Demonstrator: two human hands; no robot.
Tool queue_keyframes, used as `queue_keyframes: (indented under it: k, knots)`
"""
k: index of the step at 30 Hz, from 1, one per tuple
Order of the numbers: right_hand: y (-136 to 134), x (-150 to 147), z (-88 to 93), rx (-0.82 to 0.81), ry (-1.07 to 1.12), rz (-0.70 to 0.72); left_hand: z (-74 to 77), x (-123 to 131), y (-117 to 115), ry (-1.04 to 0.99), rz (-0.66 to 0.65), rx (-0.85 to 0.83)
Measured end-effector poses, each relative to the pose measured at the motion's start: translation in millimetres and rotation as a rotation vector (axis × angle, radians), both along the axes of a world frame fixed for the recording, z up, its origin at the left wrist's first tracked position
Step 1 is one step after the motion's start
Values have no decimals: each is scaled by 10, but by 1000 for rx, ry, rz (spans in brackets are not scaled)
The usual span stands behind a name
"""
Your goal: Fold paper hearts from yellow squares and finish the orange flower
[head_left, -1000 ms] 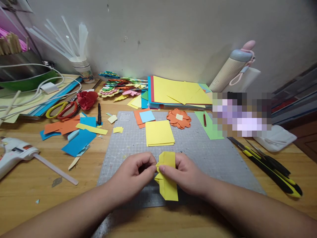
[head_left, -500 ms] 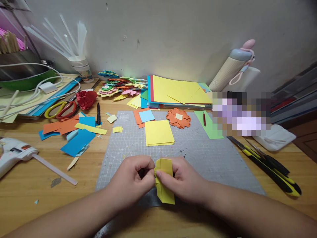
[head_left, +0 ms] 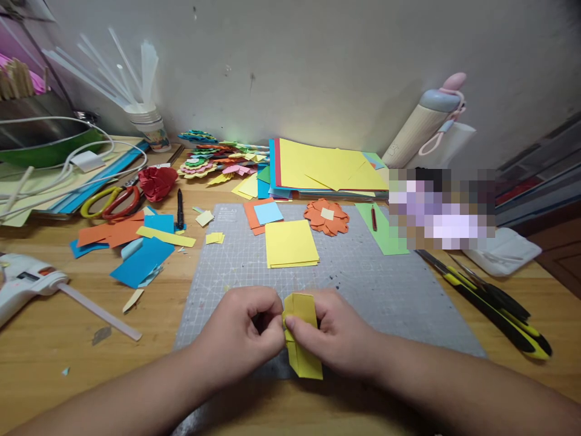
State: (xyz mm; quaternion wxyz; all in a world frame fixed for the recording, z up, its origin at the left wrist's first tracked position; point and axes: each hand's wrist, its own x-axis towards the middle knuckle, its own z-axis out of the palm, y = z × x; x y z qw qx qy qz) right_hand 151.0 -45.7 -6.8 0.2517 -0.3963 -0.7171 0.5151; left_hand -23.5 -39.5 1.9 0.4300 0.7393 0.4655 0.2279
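Observation:
A folded yellow paper piece [head_left: 302,336] is held between both my hands just above the near edge of the grey cutting mat [head_left: 385,290]. My left hand [head_left: 240,333] is curled, its fingertips pinching the paper's left edge. My right hand [head_left: 336,333] grips the paper from the right, thumb pressed on its front. The lower part of the paper hangs below my fingers. A small stack of yellow paper sheets [head_left: 290,244] lies on the mat just beyond my hands.
An orange paper flower [head_left: 327,218], a light blue square [head_left: 269,213] and a green strip [head_left: 385,227] lie on the mat's far part. Coloured sheets [head_left: 327,169] are stacked behind. Left: glue gun [head_left: 27,281], scissors [head_left: 111,203], paper scraps. Right: yellow-black utility knives [head_left: 494,306].
The folded yellow paper has been drawn a little nearer and lower, and my fingers have closed in tighter on its left edge. Its visible part looks narrower than a second ago.

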Motion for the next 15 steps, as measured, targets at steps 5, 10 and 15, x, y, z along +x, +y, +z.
queue_keyframes:
  k: [5,10,15]
  knots:
    - [-48,-4,21,151,-35,34,2,6,-54,43,8,73]
    - [-15,-18,-5,-20,85,-71,34,-4,-36,-111,62,17]
    - [66,-16,-10,-431,348,-144,9,-50,92,-446,104,-424]
